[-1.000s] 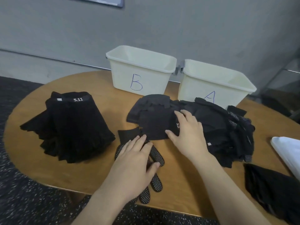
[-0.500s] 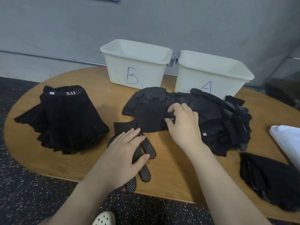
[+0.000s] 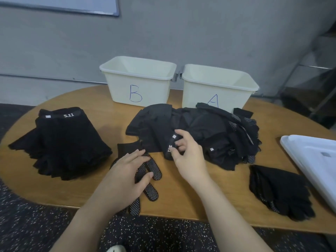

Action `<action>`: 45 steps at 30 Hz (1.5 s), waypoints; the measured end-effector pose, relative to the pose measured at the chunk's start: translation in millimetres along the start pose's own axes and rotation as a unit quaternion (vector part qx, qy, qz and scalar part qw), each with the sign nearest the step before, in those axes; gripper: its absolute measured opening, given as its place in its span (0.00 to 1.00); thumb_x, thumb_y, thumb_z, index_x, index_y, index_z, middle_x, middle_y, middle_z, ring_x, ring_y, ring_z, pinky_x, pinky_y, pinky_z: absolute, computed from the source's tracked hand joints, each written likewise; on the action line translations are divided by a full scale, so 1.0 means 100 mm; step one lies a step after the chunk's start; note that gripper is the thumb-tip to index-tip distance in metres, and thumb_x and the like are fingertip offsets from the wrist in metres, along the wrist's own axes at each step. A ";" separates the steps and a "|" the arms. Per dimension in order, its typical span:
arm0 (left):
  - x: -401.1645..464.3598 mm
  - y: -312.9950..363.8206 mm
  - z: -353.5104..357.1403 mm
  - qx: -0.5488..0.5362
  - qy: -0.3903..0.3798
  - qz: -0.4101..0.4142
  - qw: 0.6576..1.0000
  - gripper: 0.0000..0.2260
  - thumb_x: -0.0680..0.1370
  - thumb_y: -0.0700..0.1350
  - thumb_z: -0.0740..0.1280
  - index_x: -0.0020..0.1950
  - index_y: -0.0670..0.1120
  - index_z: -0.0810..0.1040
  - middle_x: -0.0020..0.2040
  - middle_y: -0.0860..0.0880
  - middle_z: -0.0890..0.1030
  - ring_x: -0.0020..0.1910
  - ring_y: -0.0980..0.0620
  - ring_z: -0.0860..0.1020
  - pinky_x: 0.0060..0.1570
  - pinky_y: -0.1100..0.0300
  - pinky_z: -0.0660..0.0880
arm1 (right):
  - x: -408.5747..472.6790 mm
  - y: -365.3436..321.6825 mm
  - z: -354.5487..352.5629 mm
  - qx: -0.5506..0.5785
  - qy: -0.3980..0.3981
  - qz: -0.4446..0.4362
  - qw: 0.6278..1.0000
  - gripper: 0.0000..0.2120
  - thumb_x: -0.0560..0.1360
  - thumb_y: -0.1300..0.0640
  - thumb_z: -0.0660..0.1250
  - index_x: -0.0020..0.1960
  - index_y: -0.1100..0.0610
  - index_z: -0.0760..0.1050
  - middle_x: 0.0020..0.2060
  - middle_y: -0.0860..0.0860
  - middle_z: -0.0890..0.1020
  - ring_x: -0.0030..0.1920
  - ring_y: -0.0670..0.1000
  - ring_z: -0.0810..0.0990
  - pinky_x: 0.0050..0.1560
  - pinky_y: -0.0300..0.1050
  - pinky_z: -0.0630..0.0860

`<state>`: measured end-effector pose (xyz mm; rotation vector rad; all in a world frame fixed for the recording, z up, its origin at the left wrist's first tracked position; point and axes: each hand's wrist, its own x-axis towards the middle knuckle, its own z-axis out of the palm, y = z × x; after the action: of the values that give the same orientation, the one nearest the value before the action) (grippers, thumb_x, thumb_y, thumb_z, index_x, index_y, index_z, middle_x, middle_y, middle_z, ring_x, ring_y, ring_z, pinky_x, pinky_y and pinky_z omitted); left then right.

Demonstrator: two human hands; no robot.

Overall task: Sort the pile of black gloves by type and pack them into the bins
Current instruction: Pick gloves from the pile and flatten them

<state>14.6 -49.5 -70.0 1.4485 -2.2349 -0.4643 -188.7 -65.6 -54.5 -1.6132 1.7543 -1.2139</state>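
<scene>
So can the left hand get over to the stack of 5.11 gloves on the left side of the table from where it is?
Probably yes. The left hand rests flat on the dotted glove, holding nothing, and only bare table lies between it and the 5.11 stack. The right hand is busy at the middle pile.

right hand [image 3: 187,157] | now pinching 5.11 glove cuff [image 3: 170,147] | lifted

One view only, worn on the head: looks forward and down, close over the near edge of the wooden table [image 3: 94,190], with both forearms reaching in from the bottom. Faces the grey wall [image 3: 200,33] behind the two bins [image 3: 138,88]. Wide-angle, so edges bow. No second view to overlap.
</scene>
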 end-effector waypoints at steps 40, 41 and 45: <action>0.03 0.78 -0.07 -0.408 0.242 -0.016 0.880 0.13 0.85 0.53 0.59 0.46 0.50 0.77 0.40 0.55 0.80 0.40 0.59 0.79 0.39 0.62 0.75 | -0.22 -0.33 -0.52 0.221 -0.148 -0.083 0.960 0.08 0.80 0.54 0.70 0.42 0.51 0.82 0.32 0.46 0.81 0.36 0.43 0.78 0.40 0.39 0.75; 0.02 0.80 -0.08 -0.436 0.214 -0.026 0.874 0.10 0.83 0.52 0.62 0.51 0.50 0.79 0.45 0.56 0.84 0.46 0.58 0.82 0.45 0.60 0.79 | -0.24 -0.36 -0.53 0.231 -0.155 -0.065 0.958 0.10 0.80 0.54 0.69 0.40 0.50 0.81 0.29 0.46 0.79 0.32 0.44 0.78 0.36 0.39 0.74; -0.01 0.79 -0.08 -0.470 0.155 -0.065 0.866 0.07 0.82 0.48 0.66 0.57 0.50 0.82 0.51 0.52 0.86 0.53 0.54 0.84 0.54 0.50 0.82 | -0.28 -0.30 -0.58 0.247 -0.169 -0.014 0.954 0.11 0.80 0.49 0.69 0.44 0.56 0.82 0.32 0.61 0.82 0.32 0.55 0.79 0.34 0.48 0.73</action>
<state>-41.7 -17.1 -23.5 1.0160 -1.3091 -1.0847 -213.8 -19.8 -6.2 -1.4383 1.1092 -1.1865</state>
